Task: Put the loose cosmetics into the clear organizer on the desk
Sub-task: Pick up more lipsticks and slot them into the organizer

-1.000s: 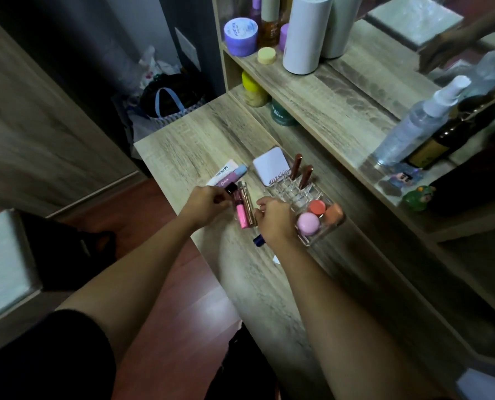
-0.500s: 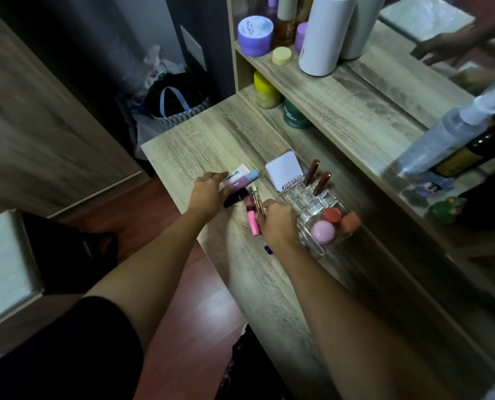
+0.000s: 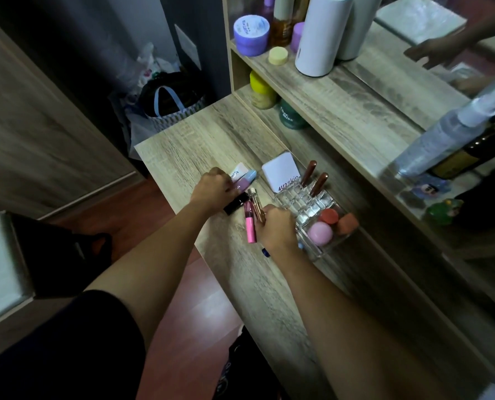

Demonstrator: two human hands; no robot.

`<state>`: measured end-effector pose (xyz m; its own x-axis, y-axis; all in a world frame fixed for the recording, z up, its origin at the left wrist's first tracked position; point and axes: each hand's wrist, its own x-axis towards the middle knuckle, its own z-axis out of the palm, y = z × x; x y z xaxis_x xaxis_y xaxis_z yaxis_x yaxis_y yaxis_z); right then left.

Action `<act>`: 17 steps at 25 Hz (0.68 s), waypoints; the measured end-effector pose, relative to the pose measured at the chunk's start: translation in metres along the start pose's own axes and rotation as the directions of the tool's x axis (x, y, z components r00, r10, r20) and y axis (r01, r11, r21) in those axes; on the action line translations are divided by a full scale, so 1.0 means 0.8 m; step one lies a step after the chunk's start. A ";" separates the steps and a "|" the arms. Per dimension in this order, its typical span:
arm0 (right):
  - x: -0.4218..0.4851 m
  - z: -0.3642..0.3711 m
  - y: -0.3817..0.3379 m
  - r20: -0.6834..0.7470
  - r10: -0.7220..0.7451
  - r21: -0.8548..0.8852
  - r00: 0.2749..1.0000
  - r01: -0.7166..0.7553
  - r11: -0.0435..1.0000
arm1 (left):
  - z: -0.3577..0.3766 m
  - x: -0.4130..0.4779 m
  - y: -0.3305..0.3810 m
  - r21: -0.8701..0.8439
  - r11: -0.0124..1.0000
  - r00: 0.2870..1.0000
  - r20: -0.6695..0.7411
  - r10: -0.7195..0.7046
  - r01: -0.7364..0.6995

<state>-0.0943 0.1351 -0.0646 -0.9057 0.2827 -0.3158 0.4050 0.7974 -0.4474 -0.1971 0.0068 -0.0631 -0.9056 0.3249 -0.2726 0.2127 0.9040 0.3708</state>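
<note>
Clear organizer: on the wooden desk, right of centre, by the shelf unit; two brown lip tubes upright in far cells, pink, red and orange round items in the near section. White compact: just beyond it. Pink tube, gold tube, black tube: loose, left of organizer. Right hand: curled around the gold tube's near end. Left hand: fingers closed over a purple-and-blue tube; whether actually gripped, cannot tell.
</note>
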 end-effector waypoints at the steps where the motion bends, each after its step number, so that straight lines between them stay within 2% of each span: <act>1: 0.000 0.000 -0.001 0.000 0.001 -0.007 1.000 -0.001 1.000 | -0.001 0.002 0.001 0.010 1.000 1.000 0.006 -0.007 0.007; 6: -0.004 -0.005 0.001 0.025 0.008 -0.015 1.000 -0.008 1.000 | 0.002 0.006 0.006 0.033 0.999 0.999 0.028 -0.024 0.024; 9: -0.014 -0.011 0.005 0.004 -0.016 0.013 1.000 0.016 1.000 | -0.001 0.002 0.008 -0.026 0.998 0.998 0.003 -0.055 0.055; 12: -0.024 -0.020 0.009 -0.041 0.011 0.176 0.999 -0.003 0.984 | -0.013 -0.004 0.009 -0.094 0.994 0.999 -0.019 -0.048 0.046; 15: -0.038 -0.028 0.010 -0.102 0.082 0.388 0.991 -0.036 0.921 | -0.029 -0.019 0.013 -0.361 0.924 0.988 -0.040 -0.146 0.122; 17: -0.049 -0.034 0.013 -0.140 0.139 0.517 0.980 -0.047 0.854 | -0.036 -0.030 0.021 -0.640 0.756 0.987 0.032 -0.155 0.139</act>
<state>-0.0584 0.1468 -0.0338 -0.8493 0.4627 -0.2542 0.4532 0.3922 -0.8005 -0.1827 0.0060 -0.0250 -0.9156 0.1892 -0.3548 -0.2003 0.5505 0.8105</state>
